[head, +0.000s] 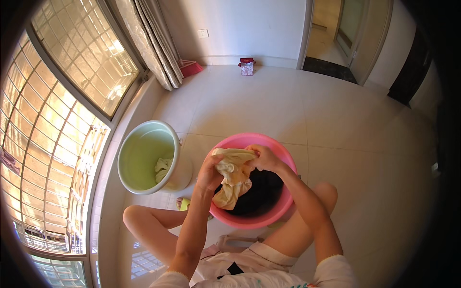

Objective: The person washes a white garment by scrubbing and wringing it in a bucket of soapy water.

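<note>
A crumpled cream-coloured cloth (234,172) hangs between my two hands, over a round pink plastic tub (252,225). At its upper left edge, my left hand (210,172) grips the cloth. My right hand (265,158) pinches the upper right end of it, above the far side of the tub. Something dark (261,190) fills the bottom of the tub; whether it is cloth or dark water I cannot tell. The lower end of the cream cloth dangles near the tub's left wall.
A pale green bucket (122,172) with a whitish cloth (162,169) inside stands left of the tub, near the barred window. My bent knees flank the tub. By the far wall are a red dustpan (192,68) and a small red-and-white box (247,67). A doorway opens at upper right.
</note>
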Action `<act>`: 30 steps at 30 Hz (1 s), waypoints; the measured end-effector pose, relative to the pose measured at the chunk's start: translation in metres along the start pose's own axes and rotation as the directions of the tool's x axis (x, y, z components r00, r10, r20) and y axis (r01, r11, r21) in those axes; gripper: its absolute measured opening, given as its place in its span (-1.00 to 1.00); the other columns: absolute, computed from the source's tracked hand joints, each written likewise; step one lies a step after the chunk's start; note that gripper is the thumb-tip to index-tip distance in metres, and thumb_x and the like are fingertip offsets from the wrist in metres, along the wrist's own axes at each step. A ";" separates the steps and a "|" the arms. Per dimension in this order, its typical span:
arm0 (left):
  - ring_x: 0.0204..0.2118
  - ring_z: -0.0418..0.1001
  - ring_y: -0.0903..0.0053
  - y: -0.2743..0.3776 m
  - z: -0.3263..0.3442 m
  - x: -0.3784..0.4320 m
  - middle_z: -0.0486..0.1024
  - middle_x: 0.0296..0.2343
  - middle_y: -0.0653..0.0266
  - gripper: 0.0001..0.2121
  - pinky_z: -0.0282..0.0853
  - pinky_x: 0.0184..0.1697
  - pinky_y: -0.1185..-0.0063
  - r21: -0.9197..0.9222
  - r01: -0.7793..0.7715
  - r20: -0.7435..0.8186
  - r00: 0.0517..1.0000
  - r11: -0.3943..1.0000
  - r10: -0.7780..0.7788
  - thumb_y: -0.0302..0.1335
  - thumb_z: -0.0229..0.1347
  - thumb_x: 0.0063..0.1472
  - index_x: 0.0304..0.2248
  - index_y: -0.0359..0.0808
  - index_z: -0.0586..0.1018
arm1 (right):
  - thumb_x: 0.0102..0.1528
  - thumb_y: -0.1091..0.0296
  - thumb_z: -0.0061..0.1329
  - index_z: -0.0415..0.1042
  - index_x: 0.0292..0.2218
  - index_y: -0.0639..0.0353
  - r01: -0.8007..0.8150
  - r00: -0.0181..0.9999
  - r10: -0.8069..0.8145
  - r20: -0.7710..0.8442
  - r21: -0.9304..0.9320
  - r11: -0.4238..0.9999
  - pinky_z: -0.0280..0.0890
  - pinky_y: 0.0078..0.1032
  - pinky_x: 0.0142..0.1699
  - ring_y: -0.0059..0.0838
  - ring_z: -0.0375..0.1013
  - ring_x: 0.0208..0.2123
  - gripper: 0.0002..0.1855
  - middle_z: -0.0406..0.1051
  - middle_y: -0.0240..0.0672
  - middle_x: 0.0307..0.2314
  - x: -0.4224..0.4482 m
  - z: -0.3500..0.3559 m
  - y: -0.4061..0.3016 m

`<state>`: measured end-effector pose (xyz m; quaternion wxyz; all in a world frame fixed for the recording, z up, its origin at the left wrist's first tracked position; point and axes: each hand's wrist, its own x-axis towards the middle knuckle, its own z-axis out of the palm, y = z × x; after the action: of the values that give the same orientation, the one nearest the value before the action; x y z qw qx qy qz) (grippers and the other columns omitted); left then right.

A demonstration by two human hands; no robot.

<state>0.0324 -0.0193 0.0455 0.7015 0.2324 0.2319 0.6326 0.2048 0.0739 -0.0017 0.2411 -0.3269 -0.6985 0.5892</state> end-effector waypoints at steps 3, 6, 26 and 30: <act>-0.26 0.34 0.39 -0.007 -0.005 -0.007 0.37 -0.31 0.13 -0.71 0.24 -0.16 0.51 -0.199 -0.020 -0.048 0.999 0.980 0.011 -0.41 -0.08 0.04 -0.25 -0.42 0.33 | -0.24 0.58 -0.11 0.27 -0.45 0.19 0.031 0.991 0.014 -0.131 0.332 0.943 0.14 -0.70 -0.44 -0.70 0.22 -0.53 -0.79 0.24 -0.48 -0.59 -0.003 0.001 -0.011; -0.23 0.33 0.36 -0.025 -0.014 0.002 0.37 -0.29 0.13 -0.70 0.25 -0.15 0.48 -0.256 0.057 -0.168 0.980 0.965 -0.102 -0.37 -0.13 0.09 -0.24 -0.43 0.33 | -0.26 0.63 -0.29 0.24 -0.39 0.23 0.151 0.957 0.052 -0.284 0.645 0.749 0.15 -0.71 -0.41 -0.70 0.21 -0.47 -0.72 0.25 -0.45 -0.52 -0.010 0.003 -0.027; -0.45 0.38 0.55 -0.096 -0.068 0.048 0.39 -0.50 0.30 -0.79 0.36 -0.41 0.55 -0.390 0.168 0.109 0.985 0.905 -0.136 -0.34 -0.25 0.16 -0.43 -0.26 0.36 | -0.02 0.21 -0.18 0.25 -0.69 0.30 0.055 0.843 -0.394 -0.367 -0.669 0.741 0.15 -0.37 -0.59 -0.24 0.26 -0.70 -0.64 0.19 -0.11 -0.79 0.018 0.054 -0.030; -0.53 0.39 0.55 -0.069 -0.008 0.039 0.41 -0.57 0.32 -0.75 0.35 -0.49 0.61 -0.262 0.160 -0.248 0.942 0.952 -0.226 -0.30 -0.26 0.16 -0.43 -0.26 0.38 | 0.01 0.16 -0.28 0.31 -0.59 0.27 0.040 0.894 -0.217 -0.392 -0.414 0.909 0.17 -0.32 -0.52 -0.10 0.31 -0.58 -0.65 0.28 -0.06 -0.68 0.023 0.025 -0.023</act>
<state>0.0845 0.0133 -0.0047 0.7441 0.0326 0.2713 0.6096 0.1670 0.0721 0.0147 0.3570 -0.4423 -0.7529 0.3317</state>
